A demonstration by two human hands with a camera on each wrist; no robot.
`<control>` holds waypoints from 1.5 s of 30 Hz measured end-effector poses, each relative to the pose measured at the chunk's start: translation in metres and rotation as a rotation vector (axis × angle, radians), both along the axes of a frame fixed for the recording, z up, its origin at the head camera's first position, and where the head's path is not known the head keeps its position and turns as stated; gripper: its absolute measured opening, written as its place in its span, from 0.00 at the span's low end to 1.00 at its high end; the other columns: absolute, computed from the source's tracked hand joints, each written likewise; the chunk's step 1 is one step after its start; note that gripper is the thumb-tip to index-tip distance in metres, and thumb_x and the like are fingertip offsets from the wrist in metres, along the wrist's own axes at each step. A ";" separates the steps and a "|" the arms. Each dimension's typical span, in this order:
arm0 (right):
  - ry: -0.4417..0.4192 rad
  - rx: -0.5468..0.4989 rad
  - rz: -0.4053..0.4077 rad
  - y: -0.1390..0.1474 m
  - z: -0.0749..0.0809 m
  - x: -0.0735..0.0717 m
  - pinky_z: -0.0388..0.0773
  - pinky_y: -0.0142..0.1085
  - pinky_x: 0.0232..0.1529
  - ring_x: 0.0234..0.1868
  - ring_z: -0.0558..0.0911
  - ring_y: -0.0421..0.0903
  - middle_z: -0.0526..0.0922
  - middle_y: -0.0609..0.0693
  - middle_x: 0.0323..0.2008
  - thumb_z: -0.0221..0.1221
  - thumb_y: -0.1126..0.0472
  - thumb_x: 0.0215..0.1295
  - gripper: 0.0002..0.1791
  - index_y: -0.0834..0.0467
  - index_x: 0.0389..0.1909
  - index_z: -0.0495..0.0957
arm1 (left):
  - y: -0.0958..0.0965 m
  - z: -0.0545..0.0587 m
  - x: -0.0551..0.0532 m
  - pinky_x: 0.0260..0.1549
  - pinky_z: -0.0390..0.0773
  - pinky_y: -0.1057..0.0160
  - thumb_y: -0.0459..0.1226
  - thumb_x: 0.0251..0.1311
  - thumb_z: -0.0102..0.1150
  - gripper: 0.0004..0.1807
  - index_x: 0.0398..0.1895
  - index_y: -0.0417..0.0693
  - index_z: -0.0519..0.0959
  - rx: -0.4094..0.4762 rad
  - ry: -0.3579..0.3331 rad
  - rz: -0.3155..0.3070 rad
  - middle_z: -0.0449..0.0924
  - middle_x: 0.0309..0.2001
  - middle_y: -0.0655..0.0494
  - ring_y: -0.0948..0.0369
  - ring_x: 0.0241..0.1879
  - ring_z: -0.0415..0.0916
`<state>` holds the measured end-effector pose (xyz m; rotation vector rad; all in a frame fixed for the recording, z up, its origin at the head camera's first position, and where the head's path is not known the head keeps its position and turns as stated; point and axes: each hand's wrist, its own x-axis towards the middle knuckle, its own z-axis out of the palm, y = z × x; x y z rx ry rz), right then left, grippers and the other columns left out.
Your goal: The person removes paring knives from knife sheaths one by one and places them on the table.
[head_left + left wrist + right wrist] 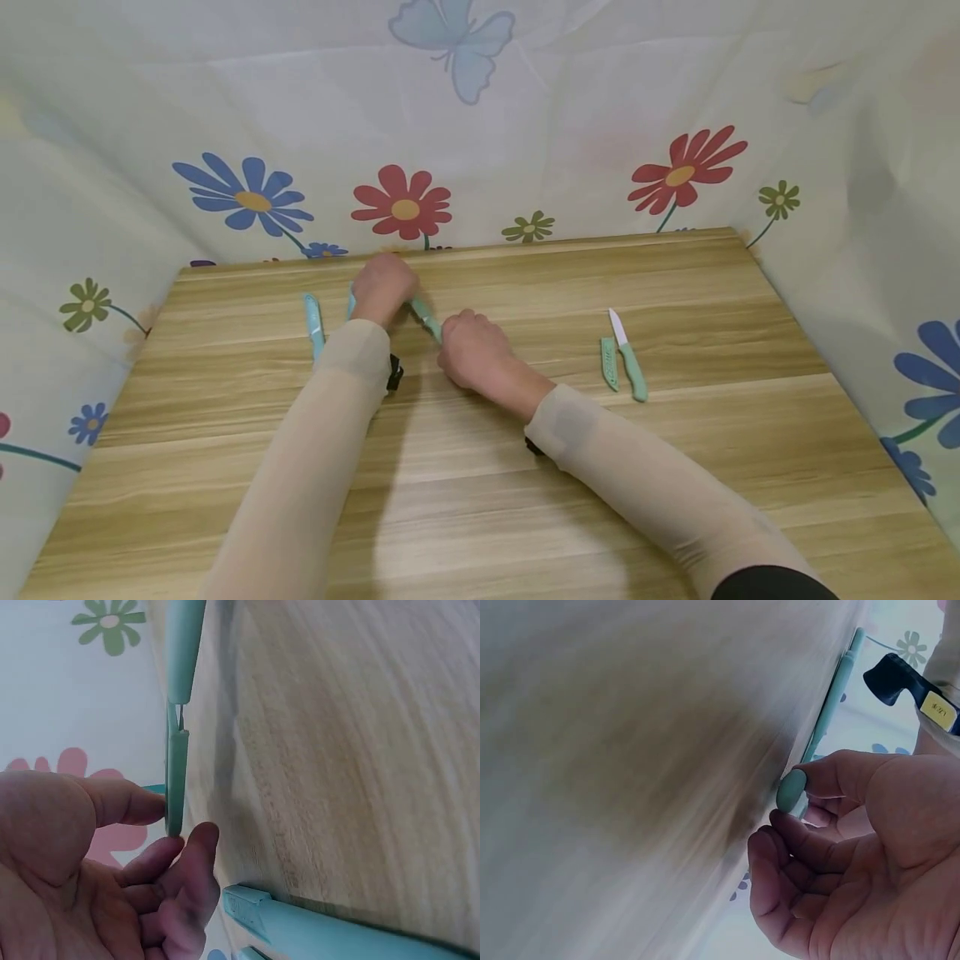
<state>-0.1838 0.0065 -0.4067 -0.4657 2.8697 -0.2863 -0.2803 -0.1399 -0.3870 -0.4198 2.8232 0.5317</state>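
Near the back of the table, both hands work on one green knife. My left hand (pixel 384 287) pinches its green sheath (pixel 176 776) between thumb and fingers. The knife's green handle (pixel 186 652) is in line with the sheath, a sliver of blade showing at the joint. My right hand (pixel 477 350) pinches that handle, whose rounded end faces the camera in the right wrist view. Just below the left fingers, in the left wrist view, lies a light blue sheathed knife (pixel 322 926).
On the right lie a green knife (pixel 633 371) with its blade bare and, alongside it, a loose green sheath (pixel 609 364). A light blue sheathed knife (pixel 313 325) is at the left, and another blue piece (pixel 351 302) is partly behind the left hand. A flowered curtain (pixel 285 125) borders the wooden table (pixel 712 467).
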 end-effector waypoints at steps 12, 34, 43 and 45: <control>-0.143 -0.123 -0.131 0.011 0.013 -0.009 0.78 0.35 0.23 0.26 0.78 0.45 0.78 0.51 0.32 0.58 0.60 0.78 0.06 0.58 0.41 0.73 | -0.015 -0.002 -0.001 0.23 0.72 0.69 0.34 0.66 0.57 0.12 0.28 0.35 0.81 0.336 0.186 0.037 0.82 0.16 0.52 0.54 0.22 0.86; 0.007 -0.214 -0.092 0.048 0.021 -0.007 0.79 0.38 0.32 0.34 0.78 0.48 0.78 0.53 0.36 0.63 0.64 0.74 0.09 0.62 0.47 0.75 | -0.010 0.005 0.024 0.34 0.85 0.67 0.39 0.78 0.58 0.20 0.64 0.33 0.73 1.022 0.188 0.176 0.82 0.41 0.46 0.60 0.30 0.87; 0.071 -0.262 -0.092 0.063 0.026 -0.003 0.81 0.41 0.40 0.38 0.80 0.48 0.79 0.51 0.40 0.63 0.63 0.74 0.09 0.61 0.51 0.79 | -0.005 0.012 0.040 0.40 0.87 0.64 0.42 0.79 0.59 0.18 0.59 0.37 0.73 1.119 0.163 0.178 0.82 0.46 0.46 0.58 0.37 0.89; 0.083 -0.267 -0.092 0.067 0.028 -0.002 0.82 0.42 0.41 0.39 0.81 0.48 0.80 0.51 0.41 0.63 0.63 0.74 0.10 0.60 0.51 0.79 | -0.003 0.014 0.045 0.41 0.87 0.63 0.42 0.79 0.59 0.17 0.57 0.37 0.75 1.139 0.161 0.172 0.81 0.47 0.46 0.56 0.39 0.89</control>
